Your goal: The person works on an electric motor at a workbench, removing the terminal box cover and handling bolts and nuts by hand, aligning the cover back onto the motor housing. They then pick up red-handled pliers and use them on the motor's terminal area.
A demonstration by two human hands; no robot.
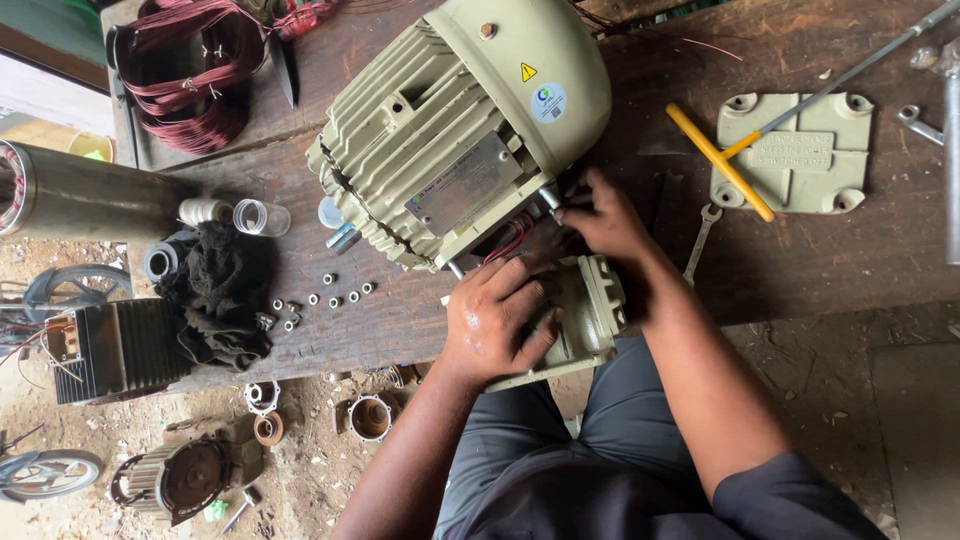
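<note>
Room is left only to the sides

Forward passage is blocked by the motor (455, 120); loose nuts (325, 295) and a black rag (215, 290) are strewn left.

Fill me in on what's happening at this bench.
A person works on a pale green electric motor lying on a wooden bench. The left hand presses on the motor's terminal box, while the right hand reaches in at the red wires. Small nuts lie beside a black rag.
</note>
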